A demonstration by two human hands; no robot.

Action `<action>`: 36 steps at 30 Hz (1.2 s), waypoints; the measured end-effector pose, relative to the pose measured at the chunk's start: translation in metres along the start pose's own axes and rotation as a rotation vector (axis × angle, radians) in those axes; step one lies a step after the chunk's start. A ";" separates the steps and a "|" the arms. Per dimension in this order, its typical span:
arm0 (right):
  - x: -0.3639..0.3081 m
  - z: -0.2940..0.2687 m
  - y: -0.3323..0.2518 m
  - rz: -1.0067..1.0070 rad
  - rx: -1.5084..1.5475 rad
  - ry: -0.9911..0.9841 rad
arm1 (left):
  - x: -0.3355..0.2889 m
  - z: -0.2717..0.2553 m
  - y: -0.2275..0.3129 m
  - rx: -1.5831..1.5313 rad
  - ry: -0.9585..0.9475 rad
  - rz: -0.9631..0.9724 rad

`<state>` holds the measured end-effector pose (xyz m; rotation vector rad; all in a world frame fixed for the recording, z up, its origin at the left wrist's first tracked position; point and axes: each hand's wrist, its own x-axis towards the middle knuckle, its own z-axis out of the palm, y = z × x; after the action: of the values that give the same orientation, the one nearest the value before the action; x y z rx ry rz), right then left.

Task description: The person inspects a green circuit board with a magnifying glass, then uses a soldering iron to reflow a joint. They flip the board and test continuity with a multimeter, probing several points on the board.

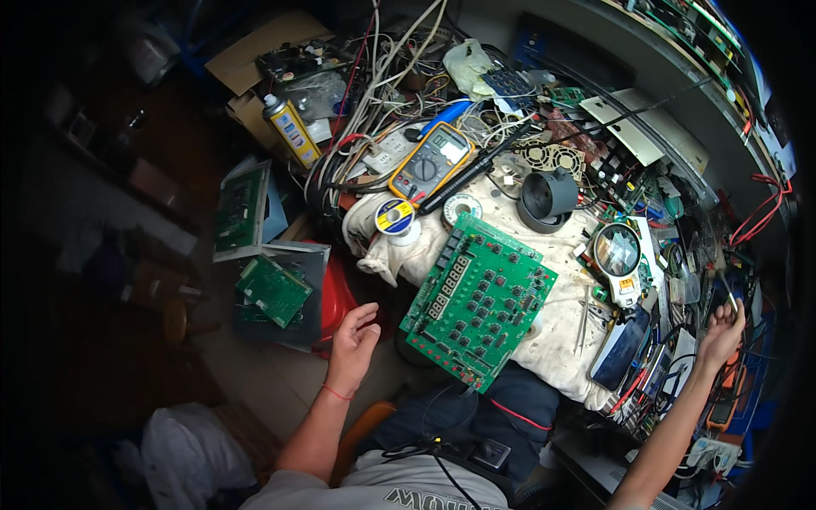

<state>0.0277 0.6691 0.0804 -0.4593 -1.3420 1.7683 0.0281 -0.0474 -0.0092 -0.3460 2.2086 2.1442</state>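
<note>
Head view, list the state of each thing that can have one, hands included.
Left hand: empty, partly open.
Right hand: closed on slim tool.
Green circuit board: face up, digit display apparently unlit.
Yellow multimeter: screen showing digits.
Magnifier: unheld, lens uncovered.
Tweezers: lying on cloth, unheld.
Cloth: rumpled, stained.

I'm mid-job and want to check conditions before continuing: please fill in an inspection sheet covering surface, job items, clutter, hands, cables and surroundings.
Surface: pale cloth, speckled with dark marks.
Job's things: green board, keys and display facing up, projecting past the cloth toward the person; thin tool, type unclear.
Clutter: multimeter, solder spool, magnifier and tweezers around the board; dense small parts along the right.
Hands: left hand holds nothing, apart from the board; right hand holds the thin tool.
Cables: pale bundle behind the multimeter; red leads far right.
Surroundings: loose boards at left.
</note>
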 end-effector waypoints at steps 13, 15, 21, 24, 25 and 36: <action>-0.205 0.038 -0.071 -0.036 -0.081 -0.074 | 0.035 0.002 -0.009 0.166 0.004 0.184; -0.225 0.043 -0.069 -0.043 -0.065 -0.047 | 0.049 0.006 -0.005 0.359 0.055 0.344; -0.268 0.049 -0.062 0.001 0.064 -0.185 | 0.083 0.008 -0.027 0.447 0.073 0.277; -0.279 0.045 -0.057 0.029 0.072 -0.181 | 0.095 0.011 -0.060 0.360 0.024 0.091; -0.281 0.045 -0.055 0.053 0.088 -0.221 | 0.100 0.014 -0.070 0.375 0.033 0.037; -0.292 0.053 -0.051 0.099 0.127 -0.257 | 0.119 0.052 -0.082 0.325 0.357 0.239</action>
<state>0.1777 0.4087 0.0888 -0.2381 -1.3901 2.0346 -0.0784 -0.0129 -0.1143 -0.5011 2.8777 1.8905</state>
